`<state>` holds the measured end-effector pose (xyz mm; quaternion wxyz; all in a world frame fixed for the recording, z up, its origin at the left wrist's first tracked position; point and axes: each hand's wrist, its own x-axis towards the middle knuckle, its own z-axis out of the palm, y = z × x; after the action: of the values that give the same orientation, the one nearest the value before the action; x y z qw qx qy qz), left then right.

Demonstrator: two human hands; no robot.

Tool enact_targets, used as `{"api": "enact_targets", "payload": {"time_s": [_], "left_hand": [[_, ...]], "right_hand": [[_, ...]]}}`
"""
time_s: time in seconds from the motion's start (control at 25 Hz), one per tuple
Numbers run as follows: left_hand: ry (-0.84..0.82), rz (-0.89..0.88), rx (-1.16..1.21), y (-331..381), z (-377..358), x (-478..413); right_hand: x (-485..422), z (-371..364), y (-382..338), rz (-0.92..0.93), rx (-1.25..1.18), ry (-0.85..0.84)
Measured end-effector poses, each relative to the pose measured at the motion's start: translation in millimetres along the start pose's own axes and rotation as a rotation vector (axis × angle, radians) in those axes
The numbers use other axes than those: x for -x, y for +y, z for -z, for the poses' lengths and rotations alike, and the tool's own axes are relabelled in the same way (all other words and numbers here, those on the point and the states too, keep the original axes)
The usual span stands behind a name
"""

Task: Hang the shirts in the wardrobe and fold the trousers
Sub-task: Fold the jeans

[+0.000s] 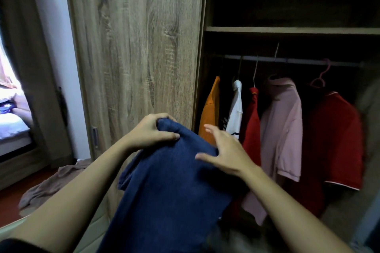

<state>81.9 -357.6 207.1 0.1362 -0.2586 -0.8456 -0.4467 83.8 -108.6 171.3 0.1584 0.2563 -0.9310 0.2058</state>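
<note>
Centrally, blue garment in grip of left hand, right hand alongside.

Door: wood grain, matt, with dark streaks and knots. Shelf, right of door: same matt wood finish. Rail, right of door: smooth metal, dull sheen. Wire hanger: thin bare metal. Pink hanger: smooth plastic. Blue garment, in front of door: matt cloth, fine knit texture. Pink shirt and red shirt: matt cloth. Brown cloth, left of door: matt, creased.
</note>
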Motion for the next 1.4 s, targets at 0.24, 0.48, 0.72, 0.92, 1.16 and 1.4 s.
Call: {"api": "enact_targets", "payload": {"time_s": [0.24,0.48,0.72,0.92,1.16,1.4], "left_hand": [[-0.041,0.011,0.119,3,8,12],[0.059,0.122,0.290,-25,38,34],[0.424,0.113,0.546,-52,28,43],[0.467,0.044,0.390,-45,-26,47],[0.355,0.047,0.551,-32,-24,28],[0.413,-0.004,0.746,-13,-32,15]], "right_hand": [[10,-30,10,-0.031,-0.043,0.060],[-25,11,-33,0.182,0.375,0.069],[-66,66,-84,0.320,0.547,0.108],[-68,93,-86,0.290,0.587,0.168],[-63,111,-58,0.294,0.675,0.270],[-46,102,-18,-0.009,0.300,0.720]]}}
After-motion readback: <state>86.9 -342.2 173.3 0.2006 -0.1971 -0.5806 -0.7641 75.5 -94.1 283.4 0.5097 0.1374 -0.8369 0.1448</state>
